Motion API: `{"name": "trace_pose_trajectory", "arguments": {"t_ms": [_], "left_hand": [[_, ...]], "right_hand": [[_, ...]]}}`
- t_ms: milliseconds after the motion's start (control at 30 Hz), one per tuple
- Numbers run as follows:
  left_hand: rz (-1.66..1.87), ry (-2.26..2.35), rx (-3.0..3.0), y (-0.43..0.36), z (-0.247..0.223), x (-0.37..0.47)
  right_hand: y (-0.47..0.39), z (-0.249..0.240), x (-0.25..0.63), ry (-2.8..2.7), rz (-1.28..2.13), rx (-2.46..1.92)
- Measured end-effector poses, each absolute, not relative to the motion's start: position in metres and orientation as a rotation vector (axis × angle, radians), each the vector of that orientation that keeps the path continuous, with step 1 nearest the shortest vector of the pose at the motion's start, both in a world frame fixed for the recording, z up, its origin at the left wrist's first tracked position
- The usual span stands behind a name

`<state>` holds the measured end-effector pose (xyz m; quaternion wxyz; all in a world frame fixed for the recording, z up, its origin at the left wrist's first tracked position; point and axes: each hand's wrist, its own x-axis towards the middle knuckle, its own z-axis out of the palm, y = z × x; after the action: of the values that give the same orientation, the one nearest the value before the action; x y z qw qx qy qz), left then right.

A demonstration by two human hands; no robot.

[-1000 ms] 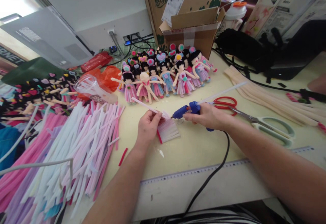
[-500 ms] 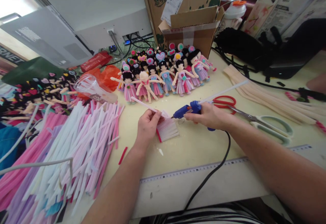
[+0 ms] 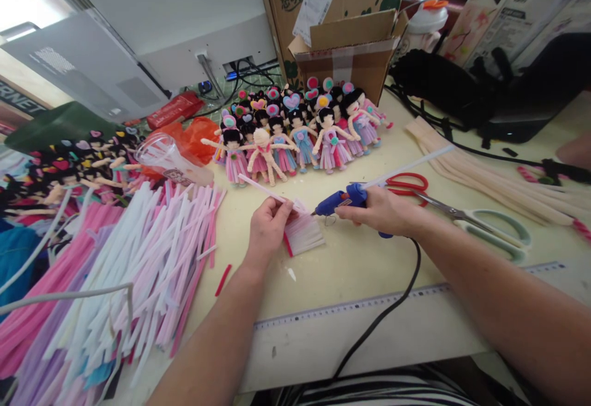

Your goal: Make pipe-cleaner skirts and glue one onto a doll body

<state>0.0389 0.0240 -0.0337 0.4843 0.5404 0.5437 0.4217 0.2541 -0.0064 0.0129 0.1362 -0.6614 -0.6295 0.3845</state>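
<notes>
One row of pale pink-and-white strips [image 3: 305, 238], edged in red along one side, lies on the table [image 3: 360, 273] between the two hands. The left hand [image 3: 268, 230] is closed in a pinch at the row's far corner, thumb against fingers, and a longer pale strip [image 3: 258, 188] juts from that grip toward the dolls. Wrapped around a blue glue gun [image 3: 331, 203], the right hand [image 3: 385, 212] points the nozzle at the same corner; whether the tip actually touches is hard to make out. A translucent stick [image 3: 410, 166] sticks out of the gun's back, near red-handled scissors [image 3: 409, 181] and a pair with pale green handles [image 3: 503, 232]. Nearer the person's body runs a ruler [image 3: 346, 310]. Left of the left hand are a short red piece [image 3: 223, 280] and a heap of coloured strips [image 3: 157, 264]. Beyond, yarn-haired dolls [image 3: 302, 141] crowd before an open cardboard box [image 3: 341, 64].
</notes>
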Motion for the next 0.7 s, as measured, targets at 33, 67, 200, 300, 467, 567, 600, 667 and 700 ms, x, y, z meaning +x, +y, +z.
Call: {"name": "trace_pose_trajectory", "arguments": {"t_ms": [33,67,200,300,467,567,600,667,700], "left_hand": [[1.025,1.326,1.317,0.0241,-0.0338,0.0389],[1.024,1.328,1.319,0.0241,-0.034,0.039],[1.033,1.328,1.319,0.0236,-0.0341,0.0391],[1.036,1.329,1.321,0.0234,-0.0339,0.039],[1.032,1.336,1.332,0.024,-0.0348,0.0386],[1.029,1.335,1.336,0.0242,-0.0356,0.0384],[1.03,1.335,1.336,0.0242,-0.0357,0.0383],[1.029,1.336,1.335,0.0242,-0.0357,0.0382],[1.028,1.336,1.336,0.0242,-0.0357,0.0381]], "right_hand": [[-0.0067,0.0129,0.2542,-1.829,1.107,-1.911],[-0.007,0.0129,0.2543,-1.832,1.098,-1.91],[-0.0084,0.0125,0.2545,-1.835,1.065,-1.898],[-0.0091,0.0123,0.2544,-1.834,1.073,-1.882],[-0.0097,0.0114,0.2553,-1.829,1.076,-1.886],[-0.01,0.0101,0.2559,-1.836,1.056,-1.884],[-0.0102,0.0096,0.256,-1.836,1.051,-1.888],[-0.0103,0.0091,0.2562,-1.831,1.047,-1.901],[-0.0104,0.0089,0.2562,-1.828,1.05,-1.905]]}}
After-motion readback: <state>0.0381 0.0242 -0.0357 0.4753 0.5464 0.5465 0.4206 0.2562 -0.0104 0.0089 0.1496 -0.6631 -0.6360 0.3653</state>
